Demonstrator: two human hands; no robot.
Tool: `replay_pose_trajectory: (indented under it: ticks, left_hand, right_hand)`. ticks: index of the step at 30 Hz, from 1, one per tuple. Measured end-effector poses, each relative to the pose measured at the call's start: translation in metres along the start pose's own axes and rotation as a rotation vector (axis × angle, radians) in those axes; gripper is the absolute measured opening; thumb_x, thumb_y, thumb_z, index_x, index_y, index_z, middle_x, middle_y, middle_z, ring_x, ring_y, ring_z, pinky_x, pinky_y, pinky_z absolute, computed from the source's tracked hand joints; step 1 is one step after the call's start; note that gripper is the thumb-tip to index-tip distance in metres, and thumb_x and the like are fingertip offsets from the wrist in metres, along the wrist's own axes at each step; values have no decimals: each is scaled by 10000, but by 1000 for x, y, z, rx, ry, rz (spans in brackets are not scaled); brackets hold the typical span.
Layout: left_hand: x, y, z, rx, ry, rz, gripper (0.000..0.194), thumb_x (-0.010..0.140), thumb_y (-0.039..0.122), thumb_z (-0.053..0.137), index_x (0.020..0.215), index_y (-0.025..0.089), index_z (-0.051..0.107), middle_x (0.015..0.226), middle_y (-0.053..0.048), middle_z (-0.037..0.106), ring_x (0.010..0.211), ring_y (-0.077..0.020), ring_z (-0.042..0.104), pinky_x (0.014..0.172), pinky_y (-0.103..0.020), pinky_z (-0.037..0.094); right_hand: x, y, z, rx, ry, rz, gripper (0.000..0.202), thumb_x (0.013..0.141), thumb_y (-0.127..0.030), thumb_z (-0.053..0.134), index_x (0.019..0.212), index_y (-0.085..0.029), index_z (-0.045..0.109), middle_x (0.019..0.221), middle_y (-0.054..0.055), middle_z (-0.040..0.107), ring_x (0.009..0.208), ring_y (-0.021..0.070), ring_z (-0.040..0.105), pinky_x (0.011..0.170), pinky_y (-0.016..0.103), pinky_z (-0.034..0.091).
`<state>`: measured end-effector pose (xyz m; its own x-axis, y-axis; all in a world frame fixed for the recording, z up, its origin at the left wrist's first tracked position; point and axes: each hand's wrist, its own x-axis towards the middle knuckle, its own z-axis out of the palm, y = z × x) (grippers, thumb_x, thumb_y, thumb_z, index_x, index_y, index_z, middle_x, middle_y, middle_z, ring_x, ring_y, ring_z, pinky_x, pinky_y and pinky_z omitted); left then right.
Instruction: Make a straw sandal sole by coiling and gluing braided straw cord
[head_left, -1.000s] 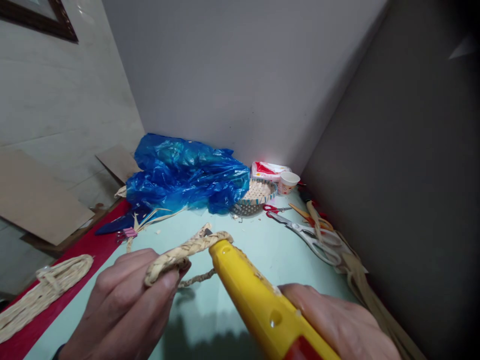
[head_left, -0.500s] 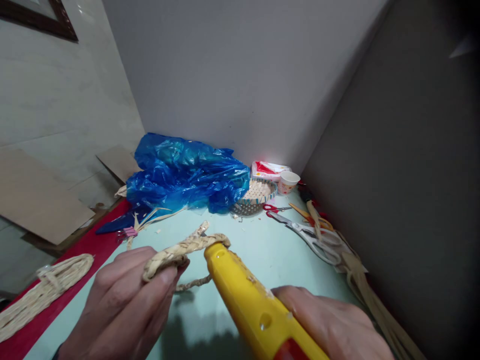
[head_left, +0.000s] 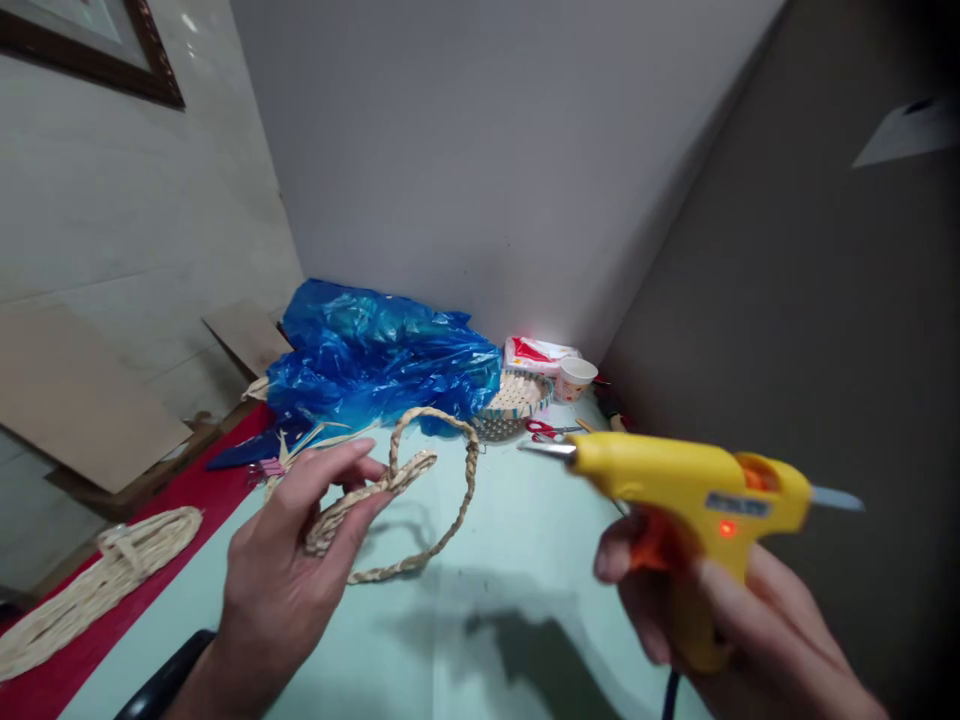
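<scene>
Between the thumb and fingers of my left hand (head_left: 300, 540) is a braided straw cord (head_left: 471, 470), folded flat at the grip, with a loose loop curving out to the right over the table. My right hand (head_left: 720, 600) is closed round the handle of a yellow glue gun (head_left: 667, 480). The gun's metal tip points left, apart from the braid, and a red light glows on its side. A finger rests at the orange trigger.
Blue plastic bag (head_left: 382, 350) at the back, beside a woven basket (head_left: 525, 393), a paper cup (head_left: 576, 380), a tissue pack (head_left: 536, 353) and red-handled scissors (head_left: 546, 430). A straw bundle (head_left: 142, 545) lies on the red cloth (head_left: 176, 500) at left.
The glue gun has moved right, away from the braid, and turned so its side shows. My left hand has turned, and the cord's loop now stands out in view.
</scene>
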<state>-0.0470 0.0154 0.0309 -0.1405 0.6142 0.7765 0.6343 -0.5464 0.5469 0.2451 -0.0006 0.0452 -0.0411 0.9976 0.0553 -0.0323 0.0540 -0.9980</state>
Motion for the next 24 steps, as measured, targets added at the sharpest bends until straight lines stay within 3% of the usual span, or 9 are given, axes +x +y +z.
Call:
replay_pose_trajectory:
  ticks: [1,3,6,7,9,12,16,20,24]
  left_hand:
    - [-1,-3,0,-48,5,-98,396,896,180,718,1253,326,632,995,43,749,911,-143,738,881,-264,614]
    - [-1,-6,-2,-86,-10,-237,315,893,277,736,1196,332,670,1004,41,768,918,-152,749,844,-248,618]
    - [4,-6,-7,-76,-66,-305,154,883,379,733,1020,310,747,1003,32,791,888,-167,750,803,-241,603]
    - [6,-4,-8,-79,-85,-316,140,883,393,726,986,305,761,1004,29,795,885,-173,748,801,-247,596]
    - [11,-1,-9,-100,-122,-342,143,891,405,704,960,304,779,990,23,799,893,-188,740,805,-261,585]
    - [15,3,-9,-131,-180,-363,153,889,412,692,928,305,794,966,18,802,905,-204,731,826,-279,574]
    - [14,4,-10,-158,-246,-411,125,883,370,702,904,297,801,980,21,807,946,-204,721,855,-260,546]
    - [14,2,-14,-199,-283,-462,120,880,370,712,878,306,813,992,30,810,994,-200,706,881,-235,513]
    - [16,-2,-14,-242,-323,-507,120,886,398,725,879,335,827,987,46,810,964,-187,699,857,-223,498]
  right_hand:
    - [7,-1,-7,108,-30,63,449,763,-661,778,860,-223,784,720,58,699,413,91,459,358,206,399]
    - [15,3,-22,251,89,159,420,779,-591,787,918,-195,791,646,40,655,384,45,354,364,166,391]
    - [12,19,-43,354,288,386,394,550,-432,953,784,-156,799,703,91,722,393,31,395,346,134,384]
    - [8,25,-49,350,295,458,406,505,-422,971,744,-144,798,681,99,720,395,37,418,348,135,393]
    - [-1,35,-57,274,216,540,445,557,-515,937,687,-116,788,579,85,663,390,41,428,360,132,397]
    - [-6,43,-64,22,55,510,583,685,-688,786,617,-111,740,500,59,596,377,36,399,352,129,347]
    - [1,45,-67,-307,-86,508,682,667,-823,646,559,-150,650,489,49,581,385,62,397,359,173,335]
    - [5,47,-70,-457,-149,511,650,805,-791,498,622,-180,619,548,73,639,422,116,497,414,228,400]
    - [7,53,-80,-835,-114,381,594,859,-751,456,586,-238,578,612,90,664,546,218,613,507,317,467]
